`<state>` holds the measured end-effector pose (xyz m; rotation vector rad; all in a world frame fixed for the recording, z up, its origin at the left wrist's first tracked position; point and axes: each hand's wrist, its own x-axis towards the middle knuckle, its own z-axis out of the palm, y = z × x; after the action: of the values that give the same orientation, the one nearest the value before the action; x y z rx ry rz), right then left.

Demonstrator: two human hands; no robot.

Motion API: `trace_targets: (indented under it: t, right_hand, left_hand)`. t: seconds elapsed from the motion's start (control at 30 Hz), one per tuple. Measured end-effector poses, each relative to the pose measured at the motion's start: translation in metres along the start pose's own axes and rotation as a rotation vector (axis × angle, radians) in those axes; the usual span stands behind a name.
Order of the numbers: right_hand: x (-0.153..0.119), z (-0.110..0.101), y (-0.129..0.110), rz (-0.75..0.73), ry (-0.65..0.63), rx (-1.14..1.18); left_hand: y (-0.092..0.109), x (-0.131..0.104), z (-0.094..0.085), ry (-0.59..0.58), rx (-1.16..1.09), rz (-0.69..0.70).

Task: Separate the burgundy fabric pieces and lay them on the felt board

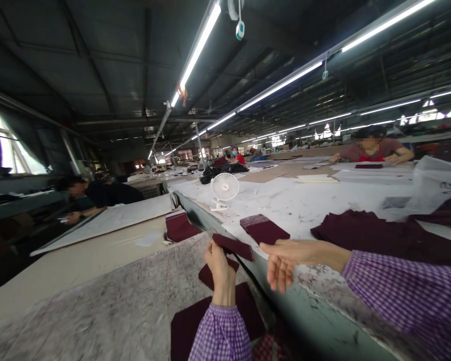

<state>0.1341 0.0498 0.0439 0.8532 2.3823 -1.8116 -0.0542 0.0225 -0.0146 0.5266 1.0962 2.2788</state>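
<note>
- The left hand [218, 260] was closed on the near-left end of a maroon strip [233, 247], its other end jutting toward the right hand; the end grip apparently served to leave the rest exposed. Whether the strip was one layer or several could not be told.
- The right hand [285, 258] was loosely spread, with no item visible in it, its fingertips just beside the strip's free end and over the counter edge.
- Below the left hand lay a small maroon piece [207, 276] and, nearer, large maroon panels [188, 326], on the left counter [108, 301]; their position suggested material placed within short reach.
- Just beyond the right hand, a maroon stack [266, 229] lay flat near the edge of the right counter [281, 198], presumably for easy access.
- Left of the hands, a maroon bundle [182, 225] lay at the far edge of the left counter.
- At right, a maroon heap [379, 233] lay rumpled, beside a clear plastic bag [441, 183].
- Farther off, a white fan [224, 187] stood near the right counter's edge, probably for airflow.
- Co-workers were visible at far left and far right.
</note>
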Motion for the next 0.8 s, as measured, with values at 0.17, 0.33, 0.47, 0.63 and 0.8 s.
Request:
trace_targets:
  t: [0.17, 0.33, 0.47, 0.63, 0.8]
  right_hand:
    - [0.006, 0.030, 0.003, -0.118, 0.226, 0.627]
    - [0.009, 0.017, 0.005, -0.287, 0.657, 0.695]
    - [-0.013, 0.006, 0.009, -0.270, 0.703, 0.517]
    - [-0.057, 0.001, 0.015, -0.159, 0.530, 0.232]
    - [-0.084, -0.002, 0.017, -0.241, 0.326, 0.197]
  left_hand:
    - [0.011, -0.028, 0.007, -0.134, 0.255, 0.390]
    - [0.024, -0.054, 0.006, -0.567, 0.483, 0.871]
    - [0.025, -0.057, 0.005, -0.674, 0.463, 0.850]
    - [0.016, -0.041, 0.015, -0.551, 0.602, 0.521]
    - [-0.003, -0.035, 0.038, -0.840, 0.581, 0.010]
